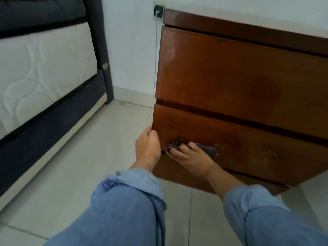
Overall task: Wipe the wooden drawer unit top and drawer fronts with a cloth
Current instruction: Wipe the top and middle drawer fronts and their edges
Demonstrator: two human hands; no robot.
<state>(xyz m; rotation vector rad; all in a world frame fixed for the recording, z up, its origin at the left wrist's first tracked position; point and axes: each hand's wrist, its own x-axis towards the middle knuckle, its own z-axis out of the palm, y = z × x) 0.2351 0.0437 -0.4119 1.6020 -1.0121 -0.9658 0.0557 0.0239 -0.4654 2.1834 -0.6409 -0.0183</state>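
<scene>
Right hand [190,155] low on the front of the lower drawer [248,144], fingers curled over a dark cloth [207,150] and pressing it flat against the wood. Cloth bunched at its left end, near the fingertips, with a purplish edge showing; its right end lies smooth on the drawer face, past the knuckles. Left hand [148,144] at the left edge of the same drawer, thumb hooked round the corner, fingers folded at the side; what the fingers touch behind the edge cannot be told. The two hands sit close, not touching. Both forearms in rolled blue sleeves [134,197].

Wooden drawer unit [230,77] reddish brown, glossy, standing on the floor against a white wall [131,50]. Upper drawer [221,73] taller than the lower, a dark gap between them. A darker patch on the upper front, right of centre. Pale specks and smudges on the lower front, right of the cloth. Only the front edge of the unit's top shows, at the upper rim of the view.

Wall socket [158,12] just left of the unit's top corner, a thin pale cable [154,68] hanging from it down along the unit's left side toward the left hand. Floor [79,166] in pale tiles. Bed [44,68] to the left, dark blue frame, white quilted mattress side.
</scene>
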